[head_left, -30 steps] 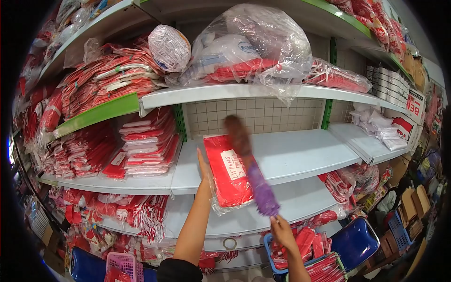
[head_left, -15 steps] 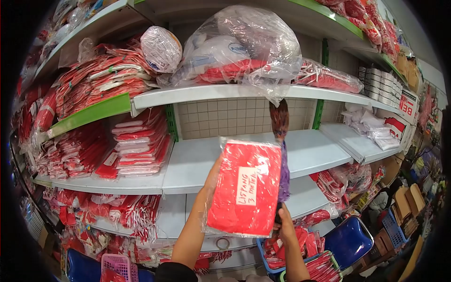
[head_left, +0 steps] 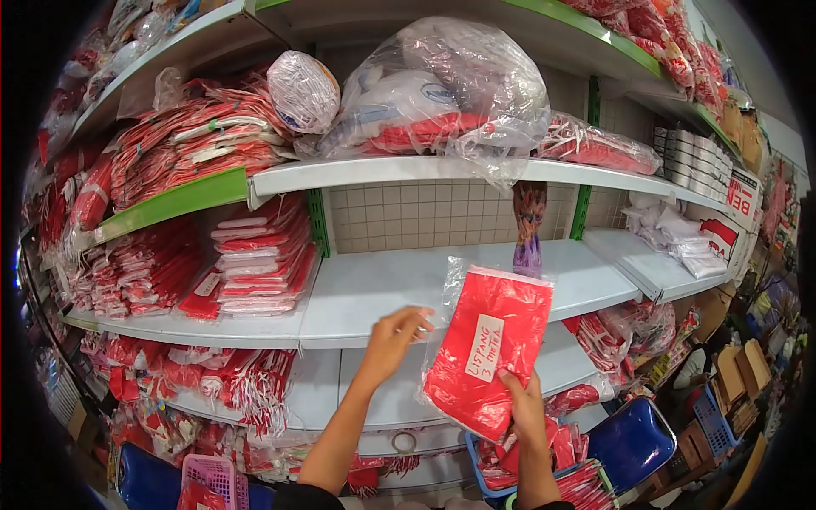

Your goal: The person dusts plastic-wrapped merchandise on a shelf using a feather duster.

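Observation:
My right hand (head_left: 527, 406) grips a flat red packet (head_left: 501, 340) in clear plastic, thumb across its lower front. A white label on it reads "LISTANG 3 METER". Behind the packet rises a feather duster (head_left: 528, 225), brown at the tip and purple lower down; its handle is hidden, though it lines up with my right hand. Just left of the packet, my left hand (head_left: 395, 340) is raised with nothing in it, its fingers loosely bent and apart, in front of a pale shelf board (head_left: 374, 289).
Stacked red and white packets (head_left: 259, 259) fill the left of the middle shelf. Overhead, the upper shelf (head_left: 399, 167) bears a big clear plastic bag (head_left: 442, 93). Low down are a pink basket (head_left: 208, 476), a blue chair (head_left: 631, 442) and a basket of red packets (head_left: 561, 459).
My left hand has let go of the packet and moved away to its left. The packet has shifted right and tilted, now in my right hand. The duster has moved slightly right behind it.

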Tool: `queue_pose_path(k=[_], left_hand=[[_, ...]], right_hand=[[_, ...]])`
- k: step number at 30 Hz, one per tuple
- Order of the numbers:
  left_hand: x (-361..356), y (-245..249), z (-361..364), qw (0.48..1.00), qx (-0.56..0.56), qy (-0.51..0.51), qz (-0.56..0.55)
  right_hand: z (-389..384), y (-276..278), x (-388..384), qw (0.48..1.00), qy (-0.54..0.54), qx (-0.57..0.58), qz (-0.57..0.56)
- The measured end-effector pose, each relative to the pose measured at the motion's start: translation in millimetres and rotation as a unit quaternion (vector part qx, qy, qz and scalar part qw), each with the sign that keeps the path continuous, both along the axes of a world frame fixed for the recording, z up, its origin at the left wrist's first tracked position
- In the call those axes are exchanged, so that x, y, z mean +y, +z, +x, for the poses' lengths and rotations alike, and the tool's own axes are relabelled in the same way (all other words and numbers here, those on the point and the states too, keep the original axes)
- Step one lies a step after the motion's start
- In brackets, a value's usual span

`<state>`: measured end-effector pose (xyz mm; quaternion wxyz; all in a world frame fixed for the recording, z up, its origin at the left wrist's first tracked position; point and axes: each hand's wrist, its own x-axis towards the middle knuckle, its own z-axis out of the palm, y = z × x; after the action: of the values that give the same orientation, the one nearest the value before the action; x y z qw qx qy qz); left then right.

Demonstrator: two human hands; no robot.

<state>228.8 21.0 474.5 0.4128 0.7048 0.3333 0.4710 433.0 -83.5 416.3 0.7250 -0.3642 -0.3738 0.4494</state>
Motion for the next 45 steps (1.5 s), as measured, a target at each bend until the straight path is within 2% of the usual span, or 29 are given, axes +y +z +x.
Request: queue_pose_path(k=[1,3,4,6,8,9,10,12,14,16,18,20,22,24,25,26,27,28,31,34,35,36,38,39,43,45], left_hand=[[-4,-4,5,0.999,0.034,-0.036,-0.004],[-15,-18,29,0.997,0.068,-0.018,0.041],[-19,-22,38,0.994,0.086,-0.010,0.063],[-23,-22,45,0.984,-0.112,-0.089,-0.102],[-24,-19,50,0.903,-0.303,-0.163,-0.258],[-14,-21,45,0.864,-0.370,-0.193,-0.282],[-13,-10,44,0.839,-0.421,-0.169,-0.299],[32,-41,22,0.817,-0.475,-0.180,-0.272],[119,-92,-22,0.760,-0.492,-0.393,-0.161],[128,-78,-35,0.747,-0.499,-0.413,-0.146],[79,1,-24,0.790,-0.512,-0.244,-0.232],[76,9,-25,0.816,-0.497,-0.179,-0.236],[86,5,-25,0.836,-0.478,-0.132,-0.233],[120,-31,-38,0.788,-0.504,-0.299,-0.188],[138,-55,-44,0.765,-0.517,-0.345,-0.167],[156,-80,-50,0.739,-0.527,-0.391,-0.148],[123,-50,-43,0.802,-0.517,-0.243,-0.173],[106,-32,-40,0.843,-0.494,-0.088,-0.193],[101,-26,-37,0.852,-0.478,-0.086,-0.195],[99,-26,-34,0.862,-0.478,-0.072,-0.156],[103,-30,-34,0.864,-0.480,-0.054,-0.141],[107,-33,-35,0.866,-0.482,-0.036,-0.126],[115,-39,-39,0.856,-0.496,-0.064,-0.130],[116,-41,-41,0.851,-0.502,-0.077,-0.132],[96,-24,-34,0.862,-0.471,-0.086,-0.163],[101,-27,-36,0.859,-0.478,-0.092,-0.162]], right_hand=[[-7,-4,4,1.000,0.008,-0.005,0.012],[-31,4,2,0.999,0.034,-0.011,0.042],[-38,5,3,0.992,0.027,-0.111,0.057],[-45,16,-6,0.959,0.077,-0.274,-0.017],[-41,14,-1,0.927,0.027,-0.373,0.003],[-39,13,0,0.907,0.002,-0.421,0.013],[-37,11,-1,0.895,0.018,-0.445,0.007],[-35,0,-9,0.868,0.051,-0.494,-0.006],[-37,-19,-18,0.865,0.068,-0.496,-0.007],[-33,-48,-17,0.865,0.053,-0.498,0.031],[-28,-55,-16,0.878,0.008,-0.477,-0.023],[-26,-66,-13,0.893,-0.033,-0.443,-0.066],[-28,-75,-14,0.883,-0.020,-0.467,-0.032],[-25,-87,-12,0.860,0.027,-0.510,0.013],[-22,-100,-6,0.849,0.036,-0.522,0.071],[-19,-99,-4,0.857,0.034,-0.512,0.036],[-17,-96,-2,0.865,0.031,-0.500,0.002],[-17,-94,1,0.872,0.029,-0.488,-0.033],[-19,-89,18,0.913,-0.046,-0.402,-0.055],[-26,-72,19,0.912,0.050,-0.406,-0.039],[-29,-66,19,0.914,0.130,-0.381,-0.053],[-32,-55,20,0.914,0.155,-0.373,-0.036],[-38,-38,23,0.912,0.207,-0.355,0.000],[-37,-46,35,0.924,0.201,-0.325,0.000],[-44,-39,65,0.967,0.058,-0.249,-0.026],[-37,-35,65,0.939,0.086,-0.331,-0.037]])
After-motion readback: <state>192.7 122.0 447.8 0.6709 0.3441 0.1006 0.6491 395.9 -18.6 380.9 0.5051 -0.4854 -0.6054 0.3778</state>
